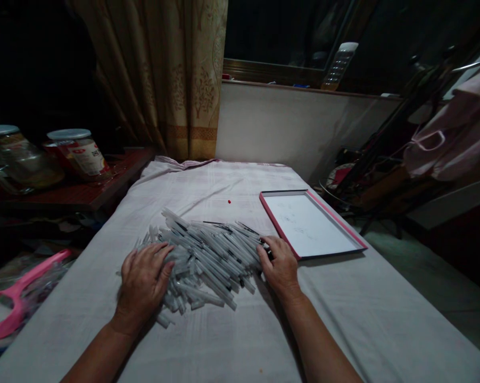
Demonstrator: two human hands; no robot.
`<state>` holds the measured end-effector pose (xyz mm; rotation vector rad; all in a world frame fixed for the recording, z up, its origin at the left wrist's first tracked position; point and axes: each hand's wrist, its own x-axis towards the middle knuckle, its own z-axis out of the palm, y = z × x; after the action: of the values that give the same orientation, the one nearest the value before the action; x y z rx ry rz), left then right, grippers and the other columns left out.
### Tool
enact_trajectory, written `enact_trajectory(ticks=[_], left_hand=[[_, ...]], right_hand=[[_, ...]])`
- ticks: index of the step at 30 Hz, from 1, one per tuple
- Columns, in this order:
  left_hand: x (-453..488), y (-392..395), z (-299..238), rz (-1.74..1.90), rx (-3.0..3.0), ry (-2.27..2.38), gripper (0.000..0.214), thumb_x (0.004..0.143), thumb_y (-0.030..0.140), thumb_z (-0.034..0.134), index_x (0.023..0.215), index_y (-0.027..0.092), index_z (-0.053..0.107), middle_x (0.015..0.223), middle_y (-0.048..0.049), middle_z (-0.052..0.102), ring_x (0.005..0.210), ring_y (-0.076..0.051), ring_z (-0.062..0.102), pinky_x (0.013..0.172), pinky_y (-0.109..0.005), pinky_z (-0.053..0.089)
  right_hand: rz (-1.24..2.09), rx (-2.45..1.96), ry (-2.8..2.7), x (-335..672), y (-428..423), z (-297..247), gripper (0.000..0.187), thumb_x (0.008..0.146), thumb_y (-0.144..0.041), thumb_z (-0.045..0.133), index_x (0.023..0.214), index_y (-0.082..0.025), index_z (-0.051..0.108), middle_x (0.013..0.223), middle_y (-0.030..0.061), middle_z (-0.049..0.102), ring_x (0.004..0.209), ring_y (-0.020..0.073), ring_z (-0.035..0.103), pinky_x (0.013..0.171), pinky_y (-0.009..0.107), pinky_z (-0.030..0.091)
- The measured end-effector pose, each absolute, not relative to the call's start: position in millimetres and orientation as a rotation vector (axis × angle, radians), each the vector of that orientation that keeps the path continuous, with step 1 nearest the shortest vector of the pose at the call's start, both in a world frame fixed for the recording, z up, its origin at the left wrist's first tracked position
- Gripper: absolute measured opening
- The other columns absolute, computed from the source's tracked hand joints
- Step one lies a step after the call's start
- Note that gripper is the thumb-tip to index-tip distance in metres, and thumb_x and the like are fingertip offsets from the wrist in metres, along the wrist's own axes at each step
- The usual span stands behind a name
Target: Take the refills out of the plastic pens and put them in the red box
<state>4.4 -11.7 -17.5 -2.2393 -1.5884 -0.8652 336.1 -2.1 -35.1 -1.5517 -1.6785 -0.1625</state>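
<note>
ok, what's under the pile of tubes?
The pile of tubes rests on pale cloth, which shows along its near and far edges. Anything under the middle is covered; the left hand and right hand also hide parts of its sides.

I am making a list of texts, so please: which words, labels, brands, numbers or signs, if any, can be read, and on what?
None can be read for certain.
Labelled jar: print on its white label, too blurred to read.
Far-left jar: too dark and blurred to tell.
Tray: faint marks inside, no readable word.
Tubes: no print made out.
</note>
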Motion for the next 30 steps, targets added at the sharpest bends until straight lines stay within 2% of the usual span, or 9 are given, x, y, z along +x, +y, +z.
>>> enact_trajectory(ticks=[2, 4, 7, 9, 11, 16, 19, 22, 30], left_hand=[[-4, -17, -23, -0.789, -2.147, -1.842, 0.052, 0.101, 0.045, 0.031, 0.13, 0.014, 0.061, 0.14, -0.0211, 0.056, 0.135, -0.038, 0.047, 0.112, -0.066, 0.024], [-12, -25, -30, -0.667, -2.116, -2.095, 0.062, 0.097, 0.051, 0.031, 0.142, 0.014, 0.051, 0.155, -0.0228, 0.039, 0.145, -0.042, 0.031, 0.11, -0.072, 0.023], [-18, -39, -40, -0.485, -2.22, -2.239, 0.08, 0.087, 0.058, 0.045, 0.154, 0.016, 0.033, 0.164, -0.0198, 0.022, 0.151, -0.041, 0.019, 0.112, -0.071, 0.02], [-12, -45, -42, -0.395, -2.328, -2.187, 0.094, 0.076, 0.058, 0.059, 0.157, 0.02, 0.028, 0.167, -0.0163, 0.016, 0.153, -0.04, 0.014, 0.116, -0.067, 0.014], [0, -44, -40, -0.334, -2.389, -2.165, 0.099, 0.071, 0.054, 0.066, 0.157, 0.022, 0.027, 0.167, -0.0157, 0.014, 0.153, -0.039, 0.012, 0.118, -0.064, 0.011], [35, -18, -24, -0.337, -2.443, -2.209, 0.095, 0.074, 0.05, 0.067, 0.157, 0.025, 0.027, 0.167, -0.0155, 0.013, 0.153, -0.041, 0.014, 0.111, -0.065, 0.027], [47, 3, -22, -0.379, -2.504, -2.175, 0.093, 0.077, 0.05, 0.068, 0.157, 0.027, 0.026, 0.167, -0.015, 0.014, 0.153, -0.039, 0.014, 0.112, -0.065, 0.028], [58, 23, -22, -0.475, -2.54, -2.104, 0.092, 0.077, 0.049, 0.07, 0.156, 0.027, 0.029, 0.165, -0.0181, 0.02, 0.151, -0.041, 0.018, 0.11, -0.07, 0.026], [69, 55, -8, -0.45, -2.597, -2.051, 0.091, 0.077, 0.05, 0.072, 0.155, 0.025, 0.032, 0.165, -0.0202, 0.021, 0.151, -0.043, 0.02, 0.108, -0.072, 0.029]], right_hand=[[-0.106, -1.548, -1.801, 335, -8, -38, 0.045, 0.092, -0.045, 0.056, 0.127, -0.018, 0.065, 0.129, 0.0172, 0.065, 0.119, 0.0312, 0.06, 0.099, 0.048, 0.048], [-0.046, -1.519, -1.989, 330, -16, -41, 0.069, 0.084, -0.057, 0.065, 0.14, -0.018, 0.056, 0.146, 0.0209, 0.052, 0.135, 0.037, 0.047, 0.106, 0.057, 0.04], [0.047, -1.459, -2.248, 317, -26, -45, 0.101, 0.067, -0.072, 0.074, 0.149, -0.019, 0.047, 0.157, 0.024, 0.037, 0.145, 0.0436, 0.032, 0.111, 0.067, 0.027], [0.105, -1.478, -2.333, 307, -28, -44, 0.112, 0.06, -0.078, 0.075, 0.151, -0.021, 0.045, 0.159, 0.0255, 0.033, 0.146, 0.0462, 0.028, 0.11, 0.072, 0.021], [0.141, -1.527, -2.356, 298, -25, -42, 0.112, 0.06, -0.078, 0.075, 0.152, -0.022, 0.044, 0.159, 0.026, 0.033, 0.146, 0.0474, 0.026, 0.109, 0.075, 0.02], [0.139, -1.625, -2.299, 287, -9, -36, 0.098, 0.07, -0.066, 0.075, 0.152, -0.024, 0.043, 0.16, 0.0233, 0.034, 0.146, 0.0442, 0.028, 0.11, 0.072, 0.021], [0.107, -1.648, -2.253, 289, 4, -35, 0.09, 0.074, -0.062, 0.074, 0.151, -0.023, 0.046, 0.158, 0.0234, 0.037, 0.146, 0.0424, 0.03, 0.111, 0.07, 0.021], [0.071, -1.646, -2.218, 293, 21, -35, 0.084, 0.077, -0.06, 0.072, 0.148, -0.022, 0.049, 0.157, 0.0225, 0.04, 0.145, 0.0412, 0.033, 0.111, 0.069, 0.023], [0.029, -1.568, -2.208, 305, 42, -24, 0.078, 0.079, -0.058, 0.071, 0.145, -0.02, 0.053, 0.152, 0.0215, 0.047, 0.141, 0.0374, 0.04, 0.112, 0.061, 0.028]])
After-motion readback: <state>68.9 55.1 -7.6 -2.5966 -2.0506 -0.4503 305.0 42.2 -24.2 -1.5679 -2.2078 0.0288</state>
